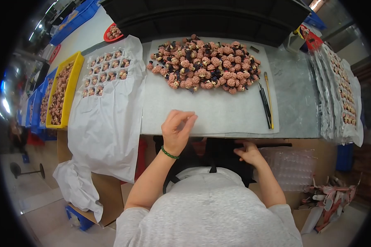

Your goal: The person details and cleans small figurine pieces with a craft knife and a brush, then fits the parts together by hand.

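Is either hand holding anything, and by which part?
No held thing shows. The left hand shows nothing between its curled fingers; the right hand, by the table, is too unclear.

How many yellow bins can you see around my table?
1. The yellow bin stands on the left, just beyond the white sheet, with small pink figures inside. More could be hidden in the dark, blurry edges.

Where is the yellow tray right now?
In the head view, the yellow tray is over on the left side, with small pinkish pieces in it, between a blue tray and the long white sheet.
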`<action>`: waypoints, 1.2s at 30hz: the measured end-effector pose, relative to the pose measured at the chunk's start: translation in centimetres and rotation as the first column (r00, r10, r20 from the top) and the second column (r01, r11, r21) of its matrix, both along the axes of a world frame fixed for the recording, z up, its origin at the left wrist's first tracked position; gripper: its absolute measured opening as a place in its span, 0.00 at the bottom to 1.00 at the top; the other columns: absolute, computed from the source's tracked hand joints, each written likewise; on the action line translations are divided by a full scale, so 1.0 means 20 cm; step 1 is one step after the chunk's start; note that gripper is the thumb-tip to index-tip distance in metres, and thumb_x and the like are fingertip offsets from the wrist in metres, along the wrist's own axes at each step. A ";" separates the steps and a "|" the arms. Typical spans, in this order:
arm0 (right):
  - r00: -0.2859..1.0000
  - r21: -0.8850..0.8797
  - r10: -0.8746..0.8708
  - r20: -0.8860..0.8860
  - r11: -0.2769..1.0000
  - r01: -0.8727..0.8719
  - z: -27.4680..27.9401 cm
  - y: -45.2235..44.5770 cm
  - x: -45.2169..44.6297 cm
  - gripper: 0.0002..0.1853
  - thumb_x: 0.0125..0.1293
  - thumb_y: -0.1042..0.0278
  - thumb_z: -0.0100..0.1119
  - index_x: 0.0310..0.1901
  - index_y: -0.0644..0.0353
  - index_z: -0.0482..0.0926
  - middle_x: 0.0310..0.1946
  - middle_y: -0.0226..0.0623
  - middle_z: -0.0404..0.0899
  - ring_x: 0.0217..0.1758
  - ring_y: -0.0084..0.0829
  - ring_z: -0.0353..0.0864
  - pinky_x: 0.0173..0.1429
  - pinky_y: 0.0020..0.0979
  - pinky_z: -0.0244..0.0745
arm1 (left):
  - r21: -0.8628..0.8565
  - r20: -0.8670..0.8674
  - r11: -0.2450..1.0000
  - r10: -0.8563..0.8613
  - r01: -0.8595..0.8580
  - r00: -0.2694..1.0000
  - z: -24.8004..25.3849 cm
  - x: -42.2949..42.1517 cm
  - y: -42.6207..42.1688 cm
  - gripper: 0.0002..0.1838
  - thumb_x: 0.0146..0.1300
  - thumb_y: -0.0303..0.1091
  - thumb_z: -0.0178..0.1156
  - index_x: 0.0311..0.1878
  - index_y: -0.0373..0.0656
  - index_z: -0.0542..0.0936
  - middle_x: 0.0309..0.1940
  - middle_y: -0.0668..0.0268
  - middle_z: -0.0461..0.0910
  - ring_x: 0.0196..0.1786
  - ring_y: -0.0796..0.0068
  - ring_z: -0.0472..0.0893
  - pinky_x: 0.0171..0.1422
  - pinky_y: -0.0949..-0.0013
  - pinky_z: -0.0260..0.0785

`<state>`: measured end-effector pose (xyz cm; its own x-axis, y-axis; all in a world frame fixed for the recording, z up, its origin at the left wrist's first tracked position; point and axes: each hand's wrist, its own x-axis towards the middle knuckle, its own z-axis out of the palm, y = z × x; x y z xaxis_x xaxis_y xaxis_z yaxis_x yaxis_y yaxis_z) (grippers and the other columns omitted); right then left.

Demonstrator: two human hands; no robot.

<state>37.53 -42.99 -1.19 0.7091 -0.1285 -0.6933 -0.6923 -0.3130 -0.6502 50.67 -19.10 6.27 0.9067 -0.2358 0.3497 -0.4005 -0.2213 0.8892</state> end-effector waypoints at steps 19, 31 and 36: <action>0.683 0.032 0.248 0.687 0.929 -0.368 0.58 0.35 0.32 0.11 0.57 0.74 0.60 0.43 0.60 0.77 0.33 0.31 0.78 0.30 0.16 0.74 0.25 0.17 0.65 | -0.640 0.020 0.341 -0.888 0.688 0.459 0.98 -0.20 0.04 0.10 0.44 0.17 0.65 0.30 0.39 0.76 0.24 0.61 0.77 0.31 0.68 0.72 0.37 0.71 0.63; 0.738 -0.004 0.237 0.632 0.953 -0.303 0.64 0.36 0.34 0.12 0.58 0.73 0.58 0.45 0.62 0.76 0.36 0.36 0.78 0.33 0.22 0.77 0.33 0.23 0.73 | -0.970 0.057 0.001 -0.971 0.242 0.233 1.01 -0.28 0.07 0.12 0.48 0.15 0.63 0.33 0.38 0.71 0.31 0.56 0.77 0.36 0.71 0.77 0.42 0.73 0.68; 0.732 0.003 0.258 0.631 0.942 -0.335 0.63 0.40 0.35 0.12 0.58 0.73 0.58 0.44 0.62 0.76 0.36 0.35 0.79 0.32 0.22 0.77 0.31 0.22 0.71 | -0.985 0.039 -0.005 -0.980 0.174 0.194 1.01 -0.28 0.10 0.12 0.48 0.16 0.64 0.33 0.37 0.71 0.31 0.62 0.77 0.36 0.76 0.77 0.42 0.75 0.68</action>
